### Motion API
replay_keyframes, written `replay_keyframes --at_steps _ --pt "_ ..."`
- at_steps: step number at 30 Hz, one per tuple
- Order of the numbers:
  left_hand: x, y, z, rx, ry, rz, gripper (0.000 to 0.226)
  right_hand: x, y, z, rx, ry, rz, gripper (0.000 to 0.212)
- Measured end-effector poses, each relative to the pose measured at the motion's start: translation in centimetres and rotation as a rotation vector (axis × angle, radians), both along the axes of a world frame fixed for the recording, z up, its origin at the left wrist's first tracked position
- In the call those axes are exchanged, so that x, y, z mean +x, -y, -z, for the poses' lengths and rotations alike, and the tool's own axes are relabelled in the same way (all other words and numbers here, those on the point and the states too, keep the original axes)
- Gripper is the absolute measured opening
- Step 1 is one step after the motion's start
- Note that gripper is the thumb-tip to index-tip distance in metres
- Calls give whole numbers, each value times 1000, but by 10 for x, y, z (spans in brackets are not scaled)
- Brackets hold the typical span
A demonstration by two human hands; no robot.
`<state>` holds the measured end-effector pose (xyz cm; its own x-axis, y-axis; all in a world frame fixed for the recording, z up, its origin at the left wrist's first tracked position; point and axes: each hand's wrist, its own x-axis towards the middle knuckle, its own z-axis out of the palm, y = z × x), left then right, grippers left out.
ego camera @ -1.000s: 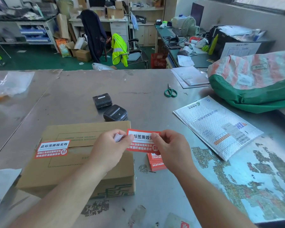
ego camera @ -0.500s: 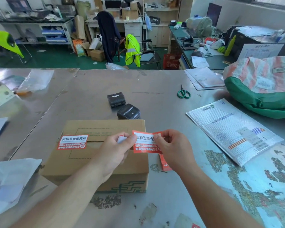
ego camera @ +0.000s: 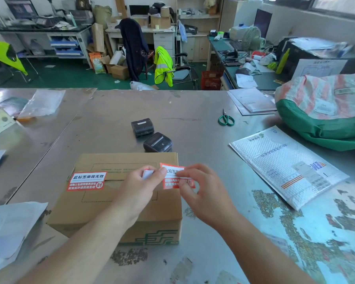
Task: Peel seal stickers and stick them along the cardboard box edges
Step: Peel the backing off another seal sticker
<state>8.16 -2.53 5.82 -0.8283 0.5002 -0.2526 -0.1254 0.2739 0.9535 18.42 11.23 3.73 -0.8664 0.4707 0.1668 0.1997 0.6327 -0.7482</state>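
**1. Cardboard box** (ego camera: 119,160). Flat on the table (ego camera: 193,111), directly in front of the person, flaps closed, seam running left to right across the top. Probably set there to keep the seam within reach of both hands.

**2. Applied seal sticker** (ego camera: 86,181). Red and white, stuck on the left part of the box top, straddling the seam so that opening the flap would tear it.

**3. Held seal sticker** (ego camera: 173,177). Over the right part of the box top, printed face up, stretched between both hands. Contact with the cardboard: cannot tell. Likely kept taut so the glue does not catch before line-up across the seam, matching item 2.

**4. Left hand** (ego camera: 139,187). Thumb and fingers curled, pinching the sticker's left end together with a white scrap (ego camera: 147,174), apparently backing paper.

**5. Right hand** (ego camera: 205,193). Thumb and fingertips pinching the sticker's right end.

**6. Sundries.** Near printer (ego camera: 157,144) just beyond the box, far printer (ego camera: 142,127) behind it. Scissors (ego camera: 225,119) and bubble mailer (ego camera: 285,167) to the right, well apart from the work.

**Stage, as judged.** Peeling about done. Next: lowering and pressing down over the right end of the seam.
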Motion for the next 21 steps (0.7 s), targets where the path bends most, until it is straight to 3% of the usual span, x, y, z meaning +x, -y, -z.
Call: replay_keyframes --at_steps 6,12,16,21 --pt "-3 -7 -2 143 187 12 18 4 -4 -1 -132 -46 -122 32" --pt "-6 -5 -3 251 256 69 48 2 -7 -5 -183 -108 -146 38" --pt "-12 -1 1 316 271 115 41 0 -9 -7 -231 -166 -181 43" --pt "-20 0 7 368 266 178 58 -6 -9 -7 -237 -177 -208 41"
